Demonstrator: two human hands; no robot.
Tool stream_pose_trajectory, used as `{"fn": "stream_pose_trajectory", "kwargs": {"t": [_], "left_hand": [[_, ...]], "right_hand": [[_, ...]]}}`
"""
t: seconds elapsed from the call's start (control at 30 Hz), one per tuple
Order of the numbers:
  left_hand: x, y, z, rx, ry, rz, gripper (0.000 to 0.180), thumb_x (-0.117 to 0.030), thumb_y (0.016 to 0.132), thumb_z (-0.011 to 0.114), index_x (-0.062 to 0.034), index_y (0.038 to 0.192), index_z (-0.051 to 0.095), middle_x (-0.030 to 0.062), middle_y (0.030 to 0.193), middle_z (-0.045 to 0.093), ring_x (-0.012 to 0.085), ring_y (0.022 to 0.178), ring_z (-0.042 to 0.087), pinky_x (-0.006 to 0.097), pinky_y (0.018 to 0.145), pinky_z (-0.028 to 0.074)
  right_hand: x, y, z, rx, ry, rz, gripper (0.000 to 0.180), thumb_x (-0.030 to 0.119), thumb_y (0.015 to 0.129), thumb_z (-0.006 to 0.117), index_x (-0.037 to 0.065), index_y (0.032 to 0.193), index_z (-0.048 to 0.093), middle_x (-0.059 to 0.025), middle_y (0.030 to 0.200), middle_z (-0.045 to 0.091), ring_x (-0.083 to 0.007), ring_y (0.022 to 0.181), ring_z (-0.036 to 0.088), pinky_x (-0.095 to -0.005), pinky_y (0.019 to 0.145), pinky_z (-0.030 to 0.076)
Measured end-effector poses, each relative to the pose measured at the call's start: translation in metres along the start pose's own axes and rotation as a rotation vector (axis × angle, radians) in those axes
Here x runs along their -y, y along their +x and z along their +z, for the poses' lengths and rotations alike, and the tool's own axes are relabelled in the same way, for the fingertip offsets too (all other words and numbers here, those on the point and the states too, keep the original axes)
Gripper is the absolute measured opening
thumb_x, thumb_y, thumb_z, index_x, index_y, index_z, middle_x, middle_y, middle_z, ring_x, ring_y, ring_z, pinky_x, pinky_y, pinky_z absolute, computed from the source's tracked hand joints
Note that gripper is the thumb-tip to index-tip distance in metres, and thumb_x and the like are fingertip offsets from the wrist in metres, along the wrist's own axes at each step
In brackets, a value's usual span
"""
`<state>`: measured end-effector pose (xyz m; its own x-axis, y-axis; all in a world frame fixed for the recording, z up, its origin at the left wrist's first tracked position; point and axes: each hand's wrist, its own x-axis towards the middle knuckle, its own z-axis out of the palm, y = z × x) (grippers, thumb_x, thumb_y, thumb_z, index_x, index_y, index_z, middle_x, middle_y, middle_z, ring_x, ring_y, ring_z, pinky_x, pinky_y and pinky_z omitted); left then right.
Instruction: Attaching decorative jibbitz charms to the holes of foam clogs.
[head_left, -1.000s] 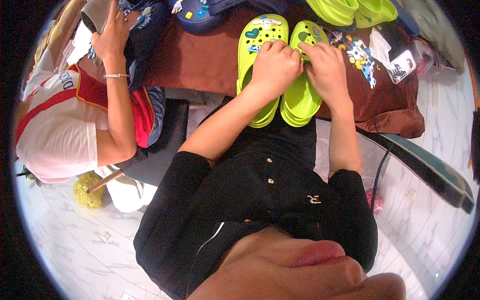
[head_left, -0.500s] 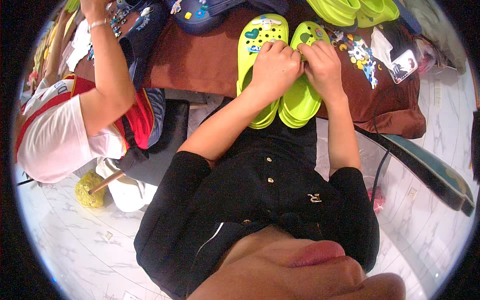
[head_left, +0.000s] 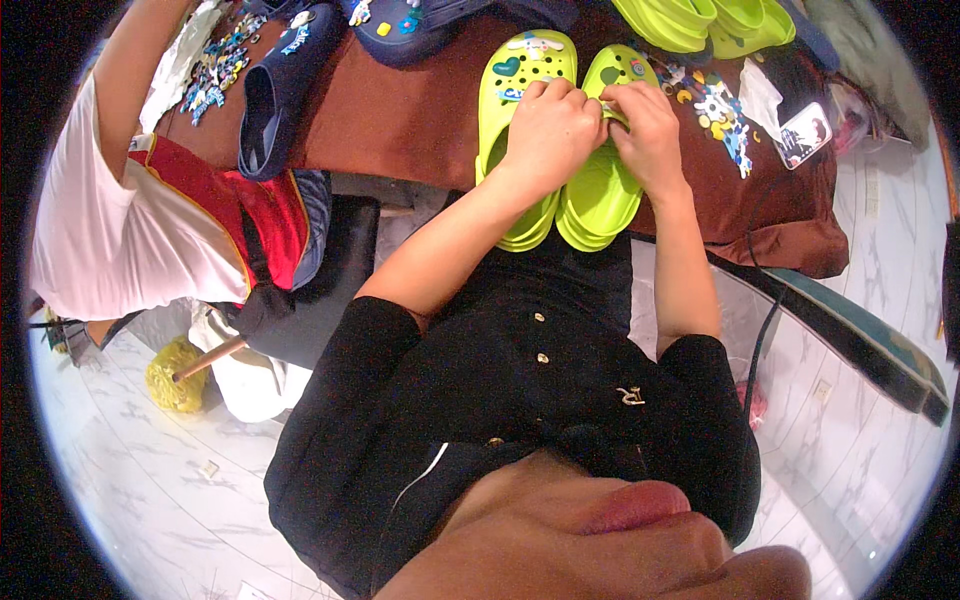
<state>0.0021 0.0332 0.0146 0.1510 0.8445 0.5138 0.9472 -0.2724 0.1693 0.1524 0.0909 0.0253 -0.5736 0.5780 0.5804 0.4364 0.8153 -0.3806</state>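
Since the earlier frame, the neighbouring person (head_left: 130, 230) on the left has raised their arm higher, out past the top edge, while the wearer's two hands have stayed on the pair of lime-green clogs.

The left clog (head_left: 520, 110) and the right clog (head_left: 600, 180) lie side by side, touching, toes pointing away, on a brown cloth-covered table (head_left: 420, 120). The left hand (head_left: 545, 130) rests curled over the gap between the two shoes, fingers bent down. The right hand (head_left: 650, 135) is beside it, fingertips drawn together in a pinch on the upper of the right clog; what it pinches is too small to tell, probably a shoe charm.

The left clog already carries several charms near its toe, including a teal heart and a white shape. The right clog shows only one or two near its toe, so it appears less finished. A scatter of loose charms (head_left: 715, 105) lies just right of the hands, still unused. A navy clog (head_left: 265, 110) lies farther left, and more lime-green clogs (head_left: 700, 20) sit at the far edge.
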Motion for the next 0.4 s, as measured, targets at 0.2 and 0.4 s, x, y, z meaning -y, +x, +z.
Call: {"fn": "stream_pose_trajectory", "kwargs": {"t": [0.2,0.4], "left_hand": [[-0.0012,-0.0001,-0.0004,-0.011,-0.009,-0.007,0.017,-0.025,0.076,0.069,-0.0103,0.084,0.069,0.0031,0.078,0.067,0.0209,0.089,0.063,0.037,0.077,0.048],[0.0002,-0.0015,0.0005,-0.012,-0.005,-0.01,0.018,-0.026,0.075,0.071,-0.0104,0.085,0.069,0.0033,0.078,0.067,0.021,0.089,0.064,0.037,0.079,0.048]], "right_hand": [[-0.0023,-0.0092,0.006,-0.06,-0.073,0.125,0.035,-0.003,0.061,0.07,0.005,0.095,0.063,-0.0118,0.091,0.063,-0.0322,0.095,0.058,-0.0412,0.087,0.046],[0.0056,-0.0057,0.0082,-0.094,-0.212,0.096,0.035,-0.002,0.063,0.07,0.008,0.095,0.066,-0.0087,0.102,0.064,-0.0335,0.107,0.053,-0.0394,0.091,0.044]]}}
